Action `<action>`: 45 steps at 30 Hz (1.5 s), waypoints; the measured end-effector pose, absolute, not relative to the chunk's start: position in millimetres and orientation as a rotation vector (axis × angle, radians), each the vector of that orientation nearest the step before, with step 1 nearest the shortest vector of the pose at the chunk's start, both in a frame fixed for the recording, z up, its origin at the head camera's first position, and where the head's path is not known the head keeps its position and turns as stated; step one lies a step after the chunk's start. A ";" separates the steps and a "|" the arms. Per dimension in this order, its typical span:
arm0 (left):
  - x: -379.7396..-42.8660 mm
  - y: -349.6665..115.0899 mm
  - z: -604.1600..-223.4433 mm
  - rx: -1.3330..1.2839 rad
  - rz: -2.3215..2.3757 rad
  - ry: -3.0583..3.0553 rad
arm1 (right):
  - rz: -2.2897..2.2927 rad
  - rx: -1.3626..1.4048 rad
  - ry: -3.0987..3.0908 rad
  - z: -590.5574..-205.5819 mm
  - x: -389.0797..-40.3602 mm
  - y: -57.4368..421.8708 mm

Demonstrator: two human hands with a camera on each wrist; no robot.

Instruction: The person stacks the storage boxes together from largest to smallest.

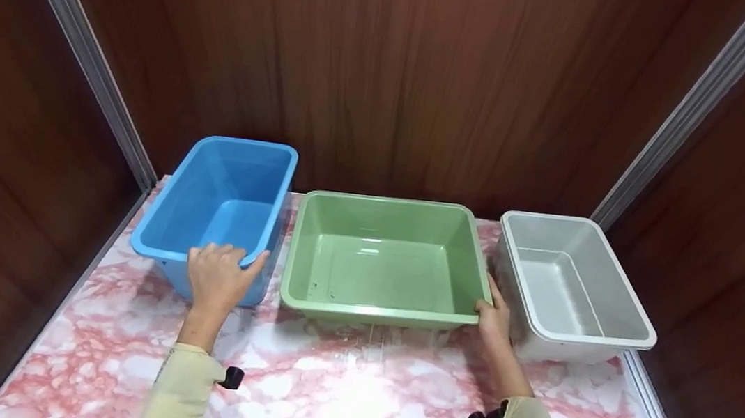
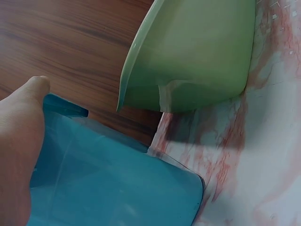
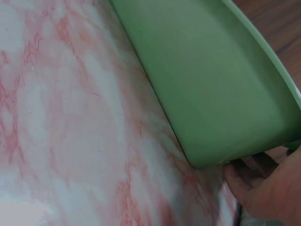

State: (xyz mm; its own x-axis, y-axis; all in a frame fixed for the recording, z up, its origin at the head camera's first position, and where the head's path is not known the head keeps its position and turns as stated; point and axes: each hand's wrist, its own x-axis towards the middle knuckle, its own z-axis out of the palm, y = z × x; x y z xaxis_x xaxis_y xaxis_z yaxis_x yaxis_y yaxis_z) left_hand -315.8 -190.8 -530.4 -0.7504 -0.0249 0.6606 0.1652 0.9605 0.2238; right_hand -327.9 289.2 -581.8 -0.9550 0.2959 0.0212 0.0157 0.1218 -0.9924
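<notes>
A blue plastic bin [image 1: 241, 222] stands at the left of the table. My left hand [image 1: 218, 279] grips its near rim close to the right corner, fingers over the edge and thumb along the corner. In the middle a green plastic bin [image 1: 368, 309] lies lengthwise, with nothing inside. At its near right corner, my right hand [image 1: 494, 324] holds the rim, thumb at the front and fingers along the right side. The right wrist view shows curled fingers [image 3: 240, 181] against the green wall. In the left wrist view, the thumb [image 2: 35, 89] lies over the blue rim.
To the right stands a light grey bin [image 1: 563, 287], close beside my right hand. The tabletop [image 1: 324, 386] has a pink and white marble pattern. Brown wood-grain panels [image 1: 387, 77] enclose the back and both sides, with metal strips [image 1: 85, 50] at the corners.
</notes>
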 end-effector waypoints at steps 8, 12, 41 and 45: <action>-309.6 -187.9 -531.2 -0.083 -0.354 -2.420 | 1.886 -0.316 -2.212 -584.7 -325.4 290.0; -307.3 -186.4 -532.9 -0.092 -0.362 -2.407 | 1.891 -0.312 -2.203 -586.0 -324.6 289.2; -298.9 -173.4 -535.8 -0.144 -0.363 -2.268 | 1.931 -0.288 -2.174 -583.2 -323.8 289.3; -294.9 -169.9 -536.2 -0.141 -0.353 -2.284 | 1.903 -0.321 -2.198 -584.7 -323.3 290.1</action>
State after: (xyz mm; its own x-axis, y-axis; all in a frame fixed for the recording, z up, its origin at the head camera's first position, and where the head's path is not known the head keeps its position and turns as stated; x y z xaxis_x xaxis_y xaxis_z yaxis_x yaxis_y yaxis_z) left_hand -294.9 -169.9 -536.2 -0.6712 -0.0118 0.7412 0.2128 0.9547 0.2079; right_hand -323.3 290.1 -584.7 -0.9529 0.3026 0.0206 0.0230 0.1399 -0.9899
